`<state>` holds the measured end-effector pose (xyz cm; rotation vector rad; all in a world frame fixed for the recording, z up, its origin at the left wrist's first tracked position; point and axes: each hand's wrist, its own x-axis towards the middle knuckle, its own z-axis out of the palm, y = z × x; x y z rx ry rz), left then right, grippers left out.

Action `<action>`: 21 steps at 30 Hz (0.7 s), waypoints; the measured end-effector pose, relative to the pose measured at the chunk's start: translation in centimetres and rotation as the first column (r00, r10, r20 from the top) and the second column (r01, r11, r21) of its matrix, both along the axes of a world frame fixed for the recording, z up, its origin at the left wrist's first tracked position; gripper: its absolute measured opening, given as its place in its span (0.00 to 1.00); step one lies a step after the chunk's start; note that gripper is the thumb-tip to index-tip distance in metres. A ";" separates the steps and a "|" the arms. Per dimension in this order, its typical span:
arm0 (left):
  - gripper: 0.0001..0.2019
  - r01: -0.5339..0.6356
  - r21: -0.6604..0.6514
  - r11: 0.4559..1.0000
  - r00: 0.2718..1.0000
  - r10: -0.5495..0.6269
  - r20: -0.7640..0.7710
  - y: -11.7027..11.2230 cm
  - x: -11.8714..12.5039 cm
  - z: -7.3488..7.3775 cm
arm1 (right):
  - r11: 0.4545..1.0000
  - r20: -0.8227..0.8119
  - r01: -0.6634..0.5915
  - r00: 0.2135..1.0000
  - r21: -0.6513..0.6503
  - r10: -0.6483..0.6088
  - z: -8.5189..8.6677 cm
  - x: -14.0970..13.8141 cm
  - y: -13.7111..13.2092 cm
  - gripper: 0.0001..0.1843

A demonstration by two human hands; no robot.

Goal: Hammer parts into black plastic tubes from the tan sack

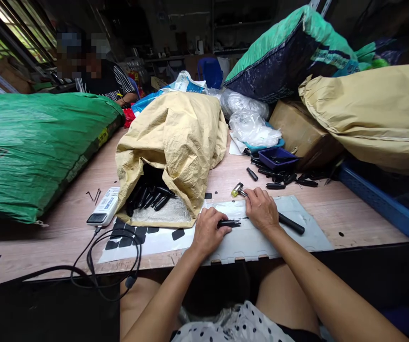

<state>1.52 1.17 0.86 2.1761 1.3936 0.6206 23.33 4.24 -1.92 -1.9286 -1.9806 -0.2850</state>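
Observation:
My left hand (208,230) is closed around a slim black tubular part (230,223), whose narrow, forked-looking end points right. Close by, my right hand (261,209) is wrapped over the middle of a hammer (293,223), its fingers curled. The hammer's head (238,190), with a yellowish face, shows at the far left of the hand, and the black handle comes out to the right. Both hands are low over a grey-white mat (297,209) at the table's front edge. The right fingertips are partly hidden.
An open beige sack (175,128) spills black parts (152,197). Left are a white device (103,207) with a coiled cable and a green sack (40,152). Rightward lie loose black parts (275,185), a purple tray (278,164) and a blue basket (378,204). A person (104,76) sits opposite.

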 end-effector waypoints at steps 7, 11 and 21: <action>0.12 -0.019 0.006 1.000 0.992 0.018 0.127 0.3 -1.4 -1.0 | 1.000 -0.007 0.000 1.000 0.004 0.001 0.1 -0.1 -0.1 0.15; 0.09 -0.031 -0.019 0.999 0.986 0.034 0.160 0.5 -1.4 -1.2 | 1.000 -0.007 0.004 1.000 0.007 -0.004 0.1 -0.1 -0.2 0.16; 0.11 -0.070 -0.089 0.994 0.986 0.083 0.148 0.8 -1.1 -1.3 | 0.989 -0.343 -0.084 0.932 0.118 0.120 3.8 0.3 -0.9 0.18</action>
